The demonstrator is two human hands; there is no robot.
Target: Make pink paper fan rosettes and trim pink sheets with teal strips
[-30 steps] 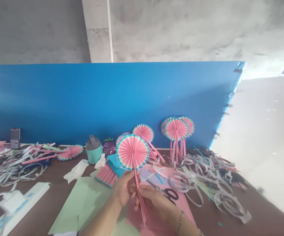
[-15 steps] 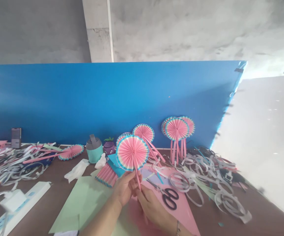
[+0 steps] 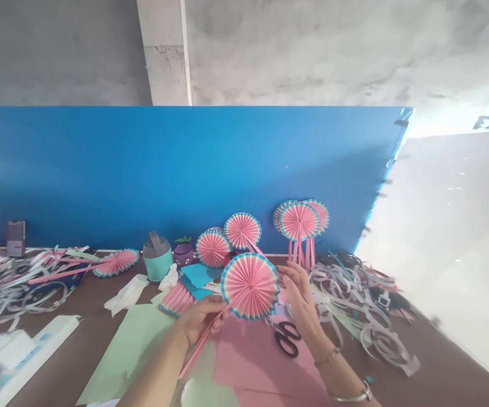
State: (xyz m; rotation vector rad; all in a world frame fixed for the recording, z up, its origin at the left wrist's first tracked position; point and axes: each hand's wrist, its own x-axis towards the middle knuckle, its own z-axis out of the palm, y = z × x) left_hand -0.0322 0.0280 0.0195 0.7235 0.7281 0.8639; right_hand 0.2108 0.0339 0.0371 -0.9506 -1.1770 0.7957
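Note:
A round pleated paper fan [image 3: 250,285], pink with a cream band and blue rim, faces me above the table. My left hand [image 3: 204,319] is closed round its pink strip handle just below the disc, and the handle slants down to the left. Beside the fan's right edge is my right hand [image 3: 299,291], fingers stretched out and apart; whether a fingertip touches the rim I cannot tell. Beneath lie pink paper sheets [image 3: 252,356] and a green sheet [image 3: 125,345]. Black-handled scissors [image 3: 287,339] rest on the pink paper, their blades partly hidden.
Several finished fans [image 3: 299,220] lean against the blue partition [image 3: 185,169]. A folded pink strip stack [image 3: 178,299], a teal cup [image 3: 158,263] and a purple pot [image 3: 184,254] stand behind. Tangled white strips [image 3: 380,333] lie right; a power strip [image 3: 27,356] is left.
My right hand has let go of the handle and moved up to the fan's right side. The fan has shifted right and down, and its handle now tilts left.

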